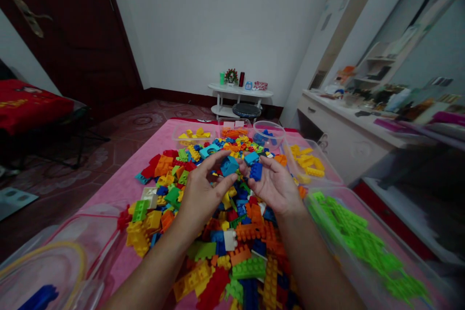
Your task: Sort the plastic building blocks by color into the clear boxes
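Between the thumb and fingers of my left hand (205, 186) is a teal building block (228, 166). My right hand (274, 185) is turned palm up, its fingers curled around a dark blue building block (255, 171) and a light blue building block (251, 158) just above it. Both hands are raised over a large heap of mixed toy bricks (232, 240) in red, orange, yellow, green, blue and white. A bright blue piece with a round opening (209, 150) lies on the heap beyond my left hand.
On the pink cloth (119, 181), clear tubs surround the heap: one with green bricks (359, 237), one with yellow bricks (308, 161), a round one with blue bricks (268, 138), others at the far edge. Clear lidded containers (47, 271) stand at the near left.
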Demonstrator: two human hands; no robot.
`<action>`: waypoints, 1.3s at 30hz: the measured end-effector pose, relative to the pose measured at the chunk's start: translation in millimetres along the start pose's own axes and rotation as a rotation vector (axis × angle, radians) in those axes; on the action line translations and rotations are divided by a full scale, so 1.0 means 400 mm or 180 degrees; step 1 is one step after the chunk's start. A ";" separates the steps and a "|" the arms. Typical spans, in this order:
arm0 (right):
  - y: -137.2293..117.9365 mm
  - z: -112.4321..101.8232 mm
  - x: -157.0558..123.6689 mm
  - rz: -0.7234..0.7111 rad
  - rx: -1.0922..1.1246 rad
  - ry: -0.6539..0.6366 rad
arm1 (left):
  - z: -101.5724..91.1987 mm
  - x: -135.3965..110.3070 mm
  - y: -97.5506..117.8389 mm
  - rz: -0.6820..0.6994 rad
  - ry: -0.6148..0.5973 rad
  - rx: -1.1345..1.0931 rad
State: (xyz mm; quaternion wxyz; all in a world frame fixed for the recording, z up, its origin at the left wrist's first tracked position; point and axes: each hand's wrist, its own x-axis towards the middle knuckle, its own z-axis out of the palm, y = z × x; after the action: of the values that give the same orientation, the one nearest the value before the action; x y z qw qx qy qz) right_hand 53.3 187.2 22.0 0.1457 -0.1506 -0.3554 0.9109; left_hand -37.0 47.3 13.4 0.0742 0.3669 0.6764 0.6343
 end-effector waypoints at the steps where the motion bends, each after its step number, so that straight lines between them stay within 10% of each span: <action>1: 0.004 0.005 0.001 0.0053 0.0231 -0.0096 | 0.000 -0.001 0.003 0.0048 0.0051 0.0023; 7: 0.041 0.027 0.004 -0.0095 0.0446 -0.0147 | 0.000 -0.002 0.003 0.0303 0.0174 0.0156; 16: 0.066 0.019 0.011 -0.1550 -0.2178 0.0578 | -0.003 -0.004 -0.020 0.0546 0.0290 0.0726; 20: 0.068 0.041 -0.005 -0.1034 -0.1474 0.0487 | 0.000 -0.007 -0.016 0.0965 0.0241 0.1086; 24: 0.075 0.067 -0.022 -0.0531 -0.0952 0.0156 | 0.008 -0.011 -0.013 0.1458 -0.0270 0.1353; 29: -0.001 0.029 -0.035 -0.1086 -0.1043 0.0451 | 0.022 -0.026 -0.003 0.1228 -0.0443 0.1281; 35: -0.112 -0.038 -0.070 -0.1571 -0.0914 0.0956 | 0.113 -0.094 -0.020 0.1163 -0.2073 0.1380; 39: -0.110 -0.036 -0.071 -0.1568 -0.0912 0.0947 | 0.169 -0.123 -0.031 0.0992 -0.2364 0.1722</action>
State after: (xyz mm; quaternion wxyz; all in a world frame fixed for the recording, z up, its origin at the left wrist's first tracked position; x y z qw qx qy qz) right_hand 91.7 216.2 47.2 0.3896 -0.2104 -0.4806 0.7569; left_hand 31.8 73.3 -28.3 0.1166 0.6716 0.6818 0.2655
